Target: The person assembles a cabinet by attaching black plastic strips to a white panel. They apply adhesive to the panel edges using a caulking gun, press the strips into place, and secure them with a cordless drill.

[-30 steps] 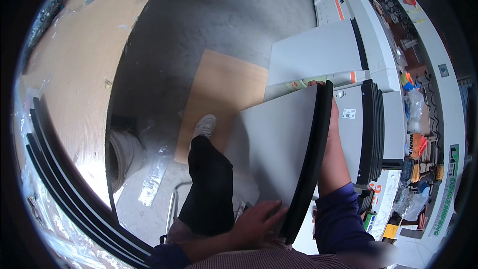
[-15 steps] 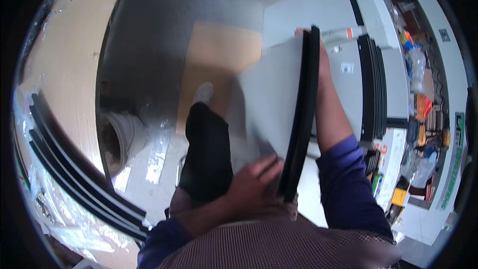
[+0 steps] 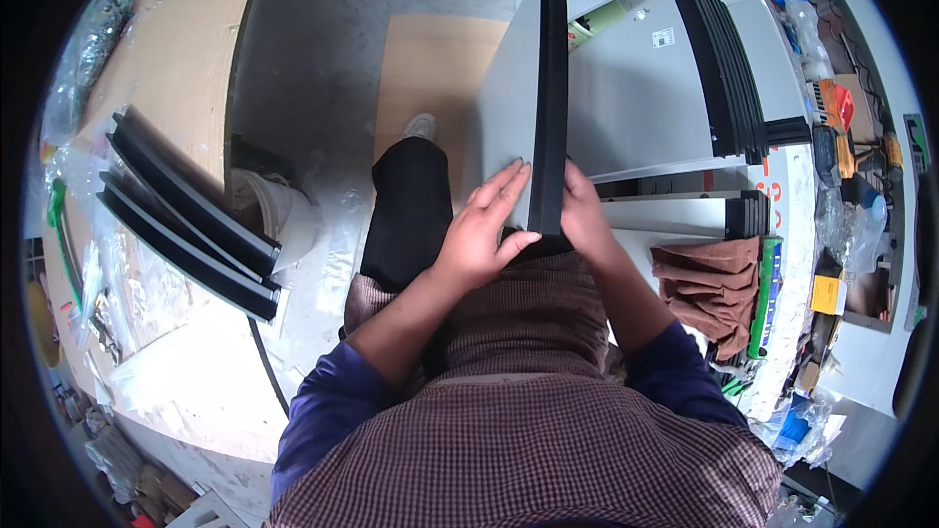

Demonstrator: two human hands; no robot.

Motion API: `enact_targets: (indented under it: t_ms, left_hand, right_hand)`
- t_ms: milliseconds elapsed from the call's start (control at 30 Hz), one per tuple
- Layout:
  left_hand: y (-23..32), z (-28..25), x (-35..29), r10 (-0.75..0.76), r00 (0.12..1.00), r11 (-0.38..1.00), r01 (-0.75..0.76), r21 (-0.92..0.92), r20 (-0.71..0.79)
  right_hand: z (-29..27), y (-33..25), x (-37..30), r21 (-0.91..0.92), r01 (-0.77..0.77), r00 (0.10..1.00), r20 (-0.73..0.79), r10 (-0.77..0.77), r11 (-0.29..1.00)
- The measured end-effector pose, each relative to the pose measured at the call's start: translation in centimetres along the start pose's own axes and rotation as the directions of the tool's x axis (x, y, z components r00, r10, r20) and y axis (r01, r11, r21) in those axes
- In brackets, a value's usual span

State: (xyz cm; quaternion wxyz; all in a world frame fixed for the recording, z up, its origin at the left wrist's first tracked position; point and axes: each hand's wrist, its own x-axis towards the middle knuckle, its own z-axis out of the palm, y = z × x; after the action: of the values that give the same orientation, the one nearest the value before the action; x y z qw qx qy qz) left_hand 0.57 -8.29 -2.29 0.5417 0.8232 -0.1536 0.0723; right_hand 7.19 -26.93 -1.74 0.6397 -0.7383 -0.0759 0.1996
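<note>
Between a wooden bench (image 3: 196, 68) and a stack of black-edged panels (image 3: 719, 68), a person steadies 1 grey panel (image 3: 514, 93) with 2 bare hands, its black edge strip (image 3: 553, 88) uppermost. The panel is directly in front of the body, roughly upright, over a brown sheet (image 3: 435, 54) on the floor; its lower edge is out of sight.

The left hand (image 3: 477, 233) lies on the grey face at the near end, fingers nearly straight and close together, thumb spread toward the end of the strip; it presses rather than wraps. The right hand (image 3: 582, 210) rests against the opposite side, its fingertips partly concealed, so how far they curl cannot be told.

Good handling here likely means even pressure from the 2 sides, with the panel kept plumb. With both hands at the near end, the far end could swing, so slow turns seem wise, and the strip's far corner should stay off the stacked panels.
</note>
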Motion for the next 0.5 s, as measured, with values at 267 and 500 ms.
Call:
enact_targets:
  t_ms: [267, 500]
  left_hand:
    - [0.5, 0.3, -0.7, 0.028, 0.999, 0.999, -0.028, 0.026, -0.036]
    - [0.8, 0.1, -1.0, 0.016, 1.0, 1.0, -0.016, 0.001, 0.014]
  right_hand:
    - [2.1, -0.5, -5.9, -0.037, 0.248, 0.968, 0.058, -0.245, 0.968]
    - [3.1, -1.7, -6.8, -0.214, 0.249, 0.967, 0.01, -0.253, 0.944]
